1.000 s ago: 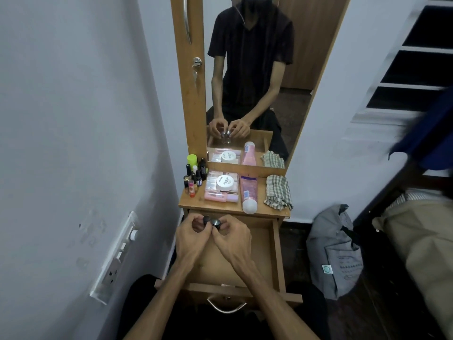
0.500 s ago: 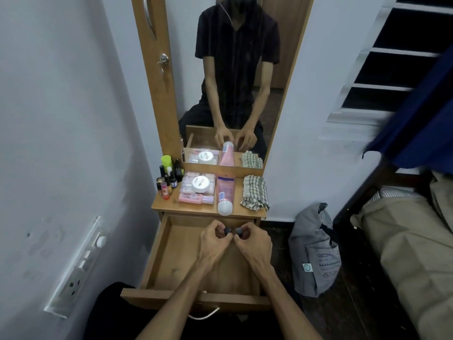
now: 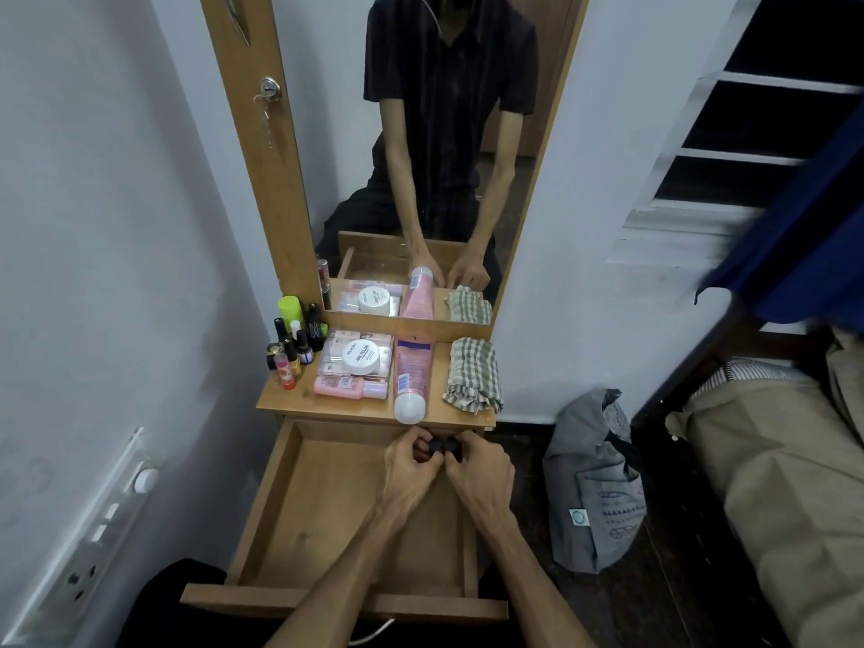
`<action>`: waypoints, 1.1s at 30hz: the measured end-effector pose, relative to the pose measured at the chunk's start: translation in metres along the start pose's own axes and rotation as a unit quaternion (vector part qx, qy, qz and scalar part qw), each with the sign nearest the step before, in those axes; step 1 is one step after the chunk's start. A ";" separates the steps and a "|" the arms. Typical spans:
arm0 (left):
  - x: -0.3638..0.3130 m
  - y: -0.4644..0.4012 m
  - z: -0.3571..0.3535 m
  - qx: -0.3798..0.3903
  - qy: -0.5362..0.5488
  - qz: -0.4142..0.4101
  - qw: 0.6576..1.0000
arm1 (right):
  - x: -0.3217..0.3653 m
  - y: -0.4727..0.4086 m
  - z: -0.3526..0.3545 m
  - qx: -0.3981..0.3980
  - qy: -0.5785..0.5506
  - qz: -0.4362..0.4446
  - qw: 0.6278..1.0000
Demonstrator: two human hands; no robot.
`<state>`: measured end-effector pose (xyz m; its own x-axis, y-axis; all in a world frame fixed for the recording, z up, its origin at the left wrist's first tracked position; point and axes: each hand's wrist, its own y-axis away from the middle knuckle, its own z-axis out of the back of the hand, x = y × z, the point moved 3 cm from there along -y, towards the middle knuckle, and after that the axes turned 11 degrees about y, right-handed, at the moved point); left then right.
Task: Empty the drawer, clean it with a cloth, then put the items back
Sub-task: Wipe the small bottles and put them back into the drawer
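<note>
I judge I am at the emptying step, near its end: the drawer [image 3: 299,516] lies pulled open below me and its wooden floor shows bare. At ten o'clock on the shelf top stands the cluster of small bottles [image 3: 292,346], then the white jar [image 3: 360,356] and the pink bottle [image 3: 410,376] lying flat, and at one o'clock the folded checked cloth [image 3: 471,372]. My left hand [image 3: 408,474] and right hand [image 3: 481,474] meet at the drawer's far right, fingers curled, each pinching a small dark piece [image 3: 442,445]; what it is I cannot tell. Next it wants setting on the crowded shelf, where free room is scarce, then reaching for the cloth. The grey bag [image 3: 594,484] sits at three o'clock.
</note>
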<state>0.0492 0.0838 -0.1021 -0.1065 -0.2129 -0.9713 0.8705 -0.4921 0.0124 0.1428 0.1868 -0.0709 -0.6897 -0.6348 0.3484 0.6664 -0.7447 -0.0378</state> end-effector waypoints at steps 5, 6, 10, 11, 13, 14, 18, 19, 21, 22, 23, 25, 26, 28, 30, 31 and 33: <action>0.008 0.000 -0.005 -0.005 0.004 -0.001 1.000 | -0.004 -0.002 -0.010 -0.010 0.013 0.018 1.000; 0.010 0.000 -0.006 -0.004 0.003 0.002 1.000 | -0.004 -0.002 -0.011 -0.012 0.016 0.021 1.000; 0.016 -0.003 -0.008 -0.002 -0.002 0.011 1.000 | -0.004 -0.003 -0.014 -0.022 0.011 0.025 0.999; 0.017 -0.003 -0.008 0.001 -0.005 0.014 1.000 | -0.004 -0.003 -0.015 -0.023 0.007 0.023 0.999; 0.020 -0.005 -0.009 0.003 -0.009 0.015 1.000 | -0.005 -0.003 -0.017 -0.025 0.003 0.026 0.999; 0.020 -0.005 -0.009 0.004 -0.012 0.015 1.000 | -0.005 -0.003 -0.018 -0.029 0.004 0.027 0.999; 0.020 -0.007 -0.010 0.004 -0.019 0.014 1.000 | -0.005 -0.002 -0.020 -0.042 0.001 0.022 0.999; 0.020 -0.007 -0.010 0.004 -0.019 0.014 1.000 | -0.005 -0.001 -0.020 -0.042 0.002 0.021 0.999; 0.020 -0.007 -0.010 0.004 -0.021 0.014 1.000 | -0.005 -0.001 -0.020 -0.043 0.003 0.023 0.999; 0.020 -0.006 -0.010 0.005 -0.021 0.013 1.000 | -0.005 -0.001 -0.020 -0.044 0.001 0.024 0.999; 0.019 -0.005 -0.010 0.006 -0.022 0.016 1.000 | -0.004 0.000 -0.019 -0.044 0.000 0.024 0.999; 0.017 -0.004 -0.009 0.007 -0.031 0.015 0.999 | -0.004 0.002 -0.017 -0.045 -0.001 0.026 0.999; 0.016 -0.002 -0.009 0.007 -0.033 0.016 0.999 | -0.004 0.003 -0.016 -0.047 -0.002 0.027 0.999; 0.016 0.001 -0.006 0.007 -0.034 0.018 0.999 | -0.004 0.007 -0.013 -0.052 -0.008 0.023 0.998; 0.015 0.006 -0.003 0.004 -0.037 0.021 0.999 | -0.004 0.013 -0.011 -0.061 -0.022 0.017 0.998; 0.014 0.010 0.000 0.001 -0.038 0.023 0.999 | -0.002 0.016 -0.010 -0.066 -0.030 0.015 0.997; 0.012 0.017 0.006 -0.011 -0.031 0.023 0.999 | 0.003 0.023 -0.010 -0.073 -0.046 0.016 0.996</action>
<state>0.0595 0.0676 -0.1119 -0.0956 -0.2867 -0.9532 0.8855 -0.4620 0.0501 0.1532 0.1658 -0.0799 -0.6352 -0.6420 0.4294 0.6348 -0.7506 -0.1833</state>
